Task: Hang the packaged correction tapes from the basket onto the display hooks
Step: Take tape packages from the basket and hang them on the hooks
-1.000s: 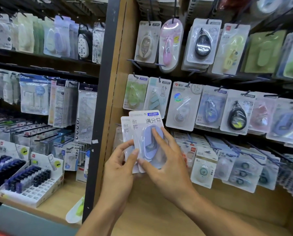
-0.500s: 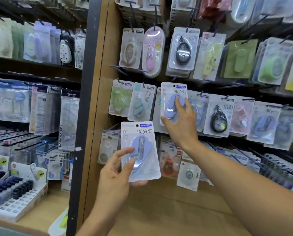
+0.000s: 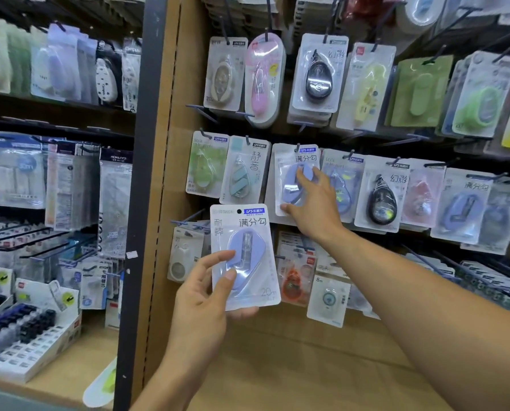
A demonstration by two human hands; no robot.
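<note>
While the right hand (image 3: 313, 203) pinches one pack (image 3: 296, 179) onto its hook (image 3: 297, 147), the left hand (image 3: 206, 289) grips the next pack (image 3: 245, 256), which must go up too.

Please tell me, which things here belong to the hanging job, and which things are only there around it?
For the job: left hand holding a purple correction tape pack; right hand on a second purple pack at its hook.

Only around: green pack, black tape pack, pink pack, box of dark refills.
</note>
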